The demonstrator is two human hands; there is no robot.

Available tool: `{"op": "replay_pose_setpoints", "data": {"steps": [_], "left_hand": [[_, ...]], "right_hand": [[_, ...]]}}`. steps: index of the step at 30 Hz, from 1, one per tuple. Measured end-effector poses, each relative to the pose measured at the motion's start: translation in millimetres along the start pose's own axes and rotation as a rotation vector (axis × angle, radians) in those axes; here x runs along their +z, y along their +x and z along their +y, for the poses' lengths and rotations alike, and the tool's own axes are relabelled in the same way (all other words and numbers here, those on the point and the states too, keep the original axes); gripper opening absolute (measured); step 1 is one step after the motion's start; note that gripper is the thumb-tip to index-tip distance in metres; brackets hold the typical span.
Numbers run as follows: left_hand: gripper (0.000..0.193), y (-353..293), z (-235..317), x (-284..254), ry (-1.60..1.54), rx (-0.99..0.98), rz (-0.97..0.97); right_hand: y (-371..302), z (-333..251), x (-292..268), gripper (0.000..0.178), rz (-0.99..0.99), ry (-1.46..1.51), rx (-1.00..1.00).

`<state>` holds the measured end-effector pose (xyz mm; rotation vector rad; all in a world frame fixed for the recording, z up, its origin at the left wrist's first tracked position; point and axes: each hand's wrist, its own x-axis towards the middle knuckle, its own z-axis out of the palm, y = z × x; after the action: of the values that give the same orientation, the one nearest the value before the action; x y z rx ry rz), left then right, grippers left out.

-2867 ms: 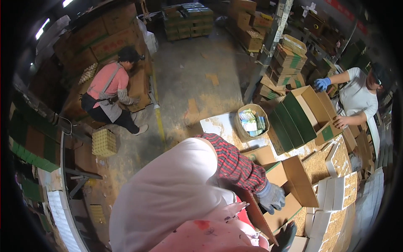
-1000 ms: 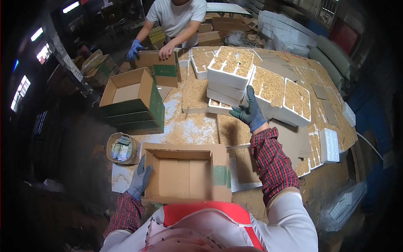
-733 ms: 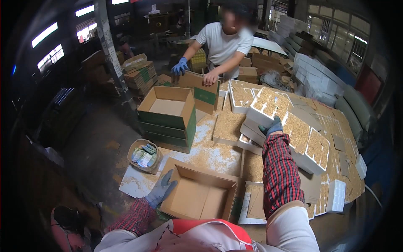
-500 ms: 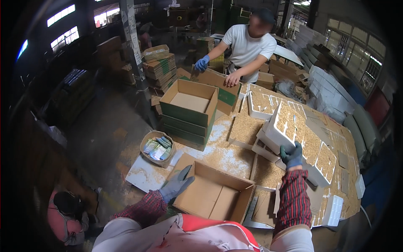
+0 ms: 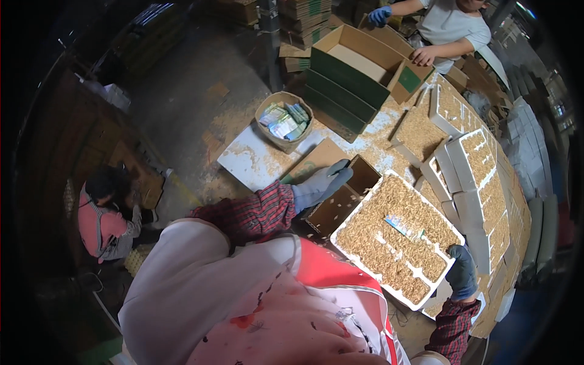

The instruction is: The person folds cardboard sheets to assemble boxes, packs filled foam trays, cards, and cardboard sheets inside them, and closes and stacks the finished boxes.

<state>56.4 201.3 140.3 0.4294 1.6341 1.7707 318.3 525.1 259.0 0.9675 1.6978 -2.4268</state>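
My right hand (image 5: 463, 274), in a dark glove, grips the right edge of a white foam tray (image 5: 389, 243) held tilted in front of me. Light-brown husk-like bits fill the tray, and a small blue-and-white packet (image 5: 401, 227) lies on top. Partly under the tray stands an open cardboard box (image 5: 331, 210), its inside mostly covered. At the box's far-left side is my left hand (image 5: 321, 184), gloved in grey, fingers stretched out; whether it presses on the rim I cannot tell.
A round basket (image 5: 286, 143) of small packets stands on the table's left corner. Green-sided boxes (image 5: 347, 100) are stacked beyond it. More filled foam trays (image 5: 480, 164) lie at the right. Across the table a co-worker (image 5: 453, 30) handles cardboard; another person (image 5: 106, 213) is low at the left.
My right hand has brought a filled foam tray from the stack toward me, over the cardboard box. My left hand stays by the box. The view has turned down and left.
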Motion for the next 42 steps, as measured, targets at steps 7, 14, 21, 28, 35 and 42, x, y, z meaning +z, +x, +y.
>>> {"op": "replay_pose_setpoints", "data": {"steps": [7, 14, 21, 28, 35, 42], "left_hand": [[0.046, 4.1, -19.1, 4.3, -0.307, -0.067, -0.041], [0.065, -35.3, 68.5, 19.9, 1.412, 0.716, -0.124], [0.097, -3.1, 64.9, 63.1, 1.688, 0.296, -0.944], [0.090, -16.1, 62.7, 99.0, 1.948, 0.173, -0.908], [0.100, -24.4, 28.5, 122.8, 1.960, 0.259, -1.017], [0.090, -23.5, 32.4, 110.2, 1.844, 0.253, -0.992]], "right_hand": [[31.4, -5.8, 66.0, 0.012, -0.106, -0.673, -0.069], [44.1, 12.9, 108.6, 0.042, 0.109, -1.092, -0.043], [40.8, 51.9, 143.7, 0.040, 0.557, -1.410, -0.390], [-3.2, 91.4, -96.7, 0.090, 1.463, -1.029, 0.115], [-22.2, 196.4, -213.7, 0.085, 1.477, -0.589, 0.172], [-33.1, 180.7, -123.3, 0.024, 0.970, 0.391, -0.204]]}}
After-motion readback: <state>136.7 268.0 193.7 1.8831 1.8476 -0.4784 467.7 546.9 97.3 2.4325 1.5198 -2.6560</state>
